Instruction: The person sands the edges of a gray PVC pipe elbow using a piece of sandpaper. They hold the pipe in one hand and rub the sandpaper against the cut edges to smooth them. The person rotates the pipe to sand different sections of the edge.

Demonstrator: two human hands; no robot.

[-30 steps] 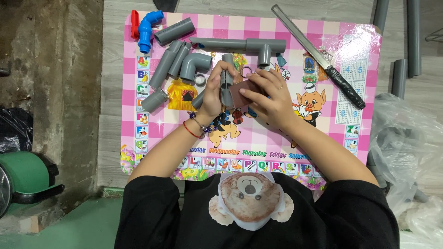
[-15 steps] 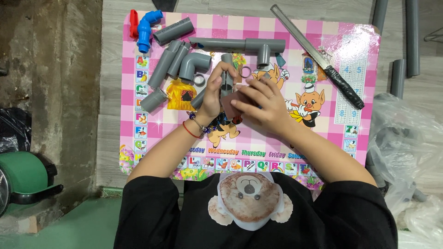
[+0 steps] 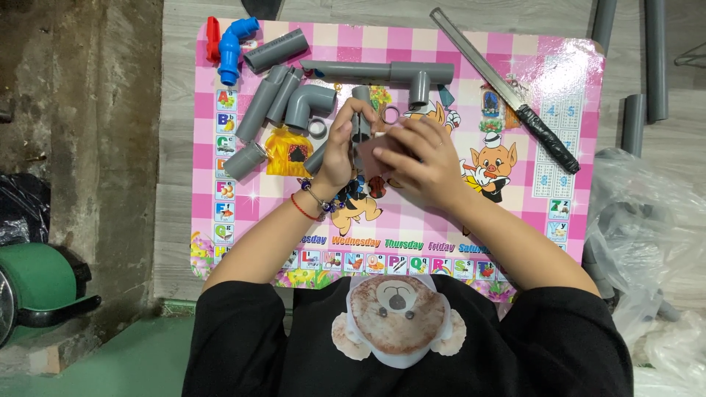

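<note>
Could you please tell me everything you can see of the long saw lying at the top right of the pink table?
The saw has a long, narrow, flat grey blade that looks like metal and a black handle that seems wrapped in dark tape. It lies flat and diagonal on the pink checked table, blade tip toward the top centre, handle toward the right edge. Nothing else touches it; both hands work away from it, near the table's middle.

Right hand (image 3: 415,158) slid left over the brown piece, now covering it; left hand (image 3: 340,147) gripping grey pipe fitting (image 3: 361,121) more upright.
</note>
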